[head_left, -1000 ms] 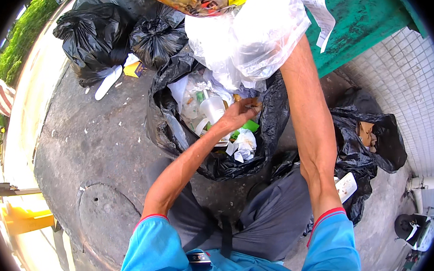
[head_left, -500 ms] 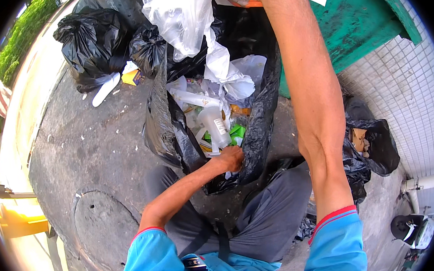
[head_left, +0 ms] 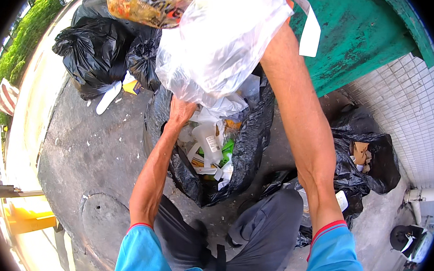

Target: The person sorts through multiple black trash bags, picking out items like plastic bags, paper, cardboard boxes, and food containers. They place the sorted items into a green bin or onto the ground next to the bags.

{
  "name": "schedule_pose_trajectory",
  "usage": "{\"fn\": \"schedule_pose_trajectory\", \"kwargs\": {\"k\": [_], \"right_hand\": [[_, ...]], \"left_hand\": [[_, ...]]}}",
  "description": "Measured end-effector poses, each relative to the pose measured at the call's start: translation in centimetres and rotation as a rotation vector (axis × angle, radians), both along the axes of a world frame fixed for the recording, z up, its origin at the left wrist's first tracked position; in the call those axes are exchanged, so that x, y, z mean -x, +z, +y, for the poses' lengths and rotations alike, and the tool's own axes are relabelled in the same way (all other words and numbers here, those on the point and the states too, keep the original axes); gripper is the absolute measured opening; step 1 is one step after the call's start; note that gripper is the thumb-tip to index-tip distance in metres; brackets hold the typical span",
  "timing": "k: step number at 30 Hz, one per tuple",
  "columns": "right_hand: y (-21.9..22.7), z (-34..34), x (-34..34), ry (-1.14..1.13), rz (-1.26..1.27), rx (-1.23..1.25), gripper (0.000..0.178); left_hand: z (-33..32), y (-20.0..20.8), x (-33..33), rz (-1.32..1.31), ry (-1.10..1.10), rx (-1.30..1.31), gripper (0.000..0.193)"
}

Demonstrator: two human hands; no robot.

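Observation:
A large translucent plastic bag [head_left: 230,39] hangs over the far part of an open black garbage bag [head_left: 251,153]. At the garbage bag's far left rim, my left hand [head_left: 181,110] is closed, its fingertips running under the plastic bag's lower edge; what they grip is hidden. My right forearm reaches forward on the right, and the plastic bag covers that hand. Beyond it, a clear package with food scraps [head_left: 150,6] shows at the top edge. Inside the garbage bag lie a clear plastic cup [head_left: 207,138], green wrapping [head_left: 227,151] and crumpled papers.
Tied black garbage bags [head_left: 95,53] stand at the far left, with a white flat piece [head_left: 107,98] beside them. A green bin [head_left: 355,30] rises at the far right, next to a tiled wall [head_left: 401,107]. Another open black bag [head_left: 380,162] holds cardboard on the right.
My left hand has moved from the garbage bag's near rim to its far left side. The translucent bag has come nearer and spread over the opening; the food-scrap package has come into view.

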State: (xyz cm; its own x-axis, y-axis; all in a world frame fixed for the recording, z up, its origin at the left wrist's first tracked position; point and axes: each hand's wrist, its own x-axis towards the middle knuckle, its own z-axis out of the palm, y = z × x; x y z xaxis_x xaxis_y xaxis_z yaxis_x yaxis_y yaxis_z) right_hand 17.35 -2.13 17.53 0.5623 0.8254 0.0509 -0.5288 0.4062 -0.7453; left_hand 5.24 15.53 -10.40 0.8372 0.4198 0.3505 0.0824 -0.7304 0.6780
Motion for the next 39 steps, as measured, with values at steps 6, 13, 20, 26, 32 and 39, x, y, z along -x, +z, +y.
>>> {"fn": "schedule_pose_trajectory", "kwargs": {"k": [6, 13, 20, 26, 32, 39], "right_hand": [[7.6, -0.6, -2.8, -0.175, 0.117, 0.026, 0.023], [21.2, 2.6, 0.8, -0.045, 0.249, 0.024, 0.037], [32.7, -2.1, -8.9, -0.126, 0.313, -0.198, 0.029], [34.1, -7.3, -19.9, -0.377, 0.224, -0.148, 0.034], [39.8, -22.1, -31.9, -1.232, -0.279, 0.401, 0.041], [25.1, -17.8, -30.8, -0.091, -1.569, 1.783, 0.095]], "left_hand": [[-0.3, 2.5, -2.2, 0.115, 0.15, 0.388, 0.045], [2.3, 15.7, 5.7, 0.127, 0.429, 1.063, 0.055], [-1.6, 25.4, 7.7, 0.327, 0.461, 0.67, 0.096], [-1.5, 23.6, 18.1, 0.675, 0.504, 0.489, 0.078], [-9.2, 20.2, 16.0, 0.702, 0.332, 0.681, 0.054], [-13.1, 23.9, 16.8, 0.638, 0.316, 1.106, 0.037]]}}
